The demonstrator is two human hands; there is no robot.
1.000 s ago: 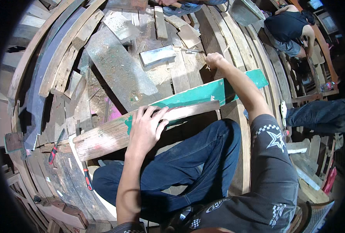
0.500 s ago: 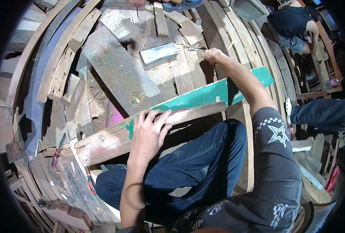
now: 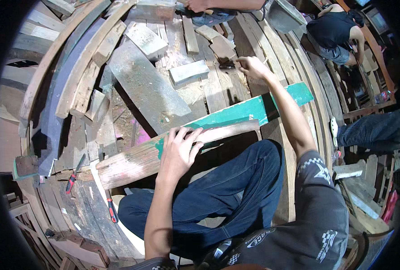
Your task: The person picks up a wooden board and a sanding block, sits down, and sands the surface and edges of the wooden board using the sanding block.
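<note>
My left hand point(image 3: 179, 150) lies flat, fingers spread, on a long weathered plank point(image 3: 132, 164) with green paint on its far edge. The plank rests across my lap, above my blue jeans. A green-painted board point(image 3: 254, 108) runs beside it to the right. My right hand point(image 3: 252, 67) is stretched far forward, its fingers closed on the end of a small dark tool point(image 3: 226, 65) lying on the wooden boards.
A grey block point(image 3: 188, 72) and a wide grey plank point(image 3: 148, 92) lie ahead among stacked curved timbers. Two red-handled tools point(image 3: 71, 177) point(image 3: 112, 210) lie at my left. Another person's hands point(image 3: 200, 4) work at the top; a crouching person point(image 3: 333, 31) and a jeans-clad leg point(image 3: 371, 130) are at the right.
My right hand has stayed stretched out at the small tool, shifting only slightly. The left hand keeps resting on the plank. The view has moved a little.
</note>
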